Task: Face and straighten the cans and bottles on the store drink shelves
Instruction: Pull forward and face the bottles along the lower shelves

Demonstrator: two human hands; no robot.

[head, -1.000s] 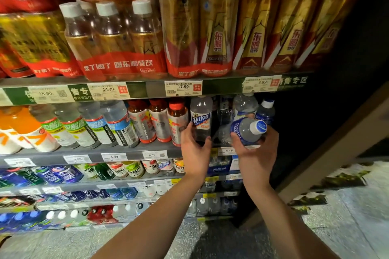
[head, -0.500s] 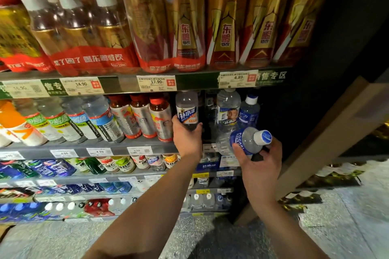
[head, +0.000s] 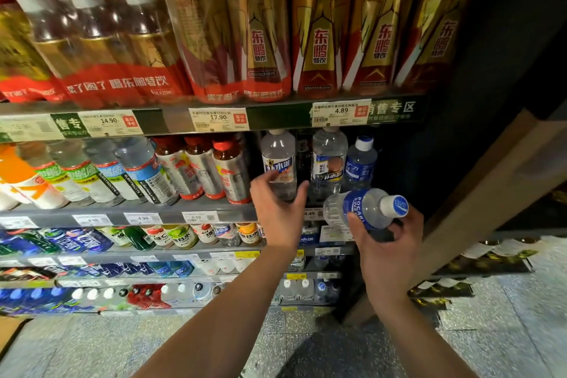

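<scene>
Pocari bottle (head: 362, 209): clear, blue label, white-blue cap | shelf edge (head: 184, 213): grey

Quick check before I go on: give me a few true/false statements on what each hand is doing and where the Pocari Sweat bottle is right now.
1. The right hand holds the Pocari Sweat bottle. True.
2. That bottle stands upright on the shelf. False: it lies tilted in the grip, cap toward the right, off the shelf.
3. The left hand reaches around the clear bottle on the middle shelf. True.
4. The left hand holds an orange bottle. False: the orange bottle stands far left, untouched.
</scene>
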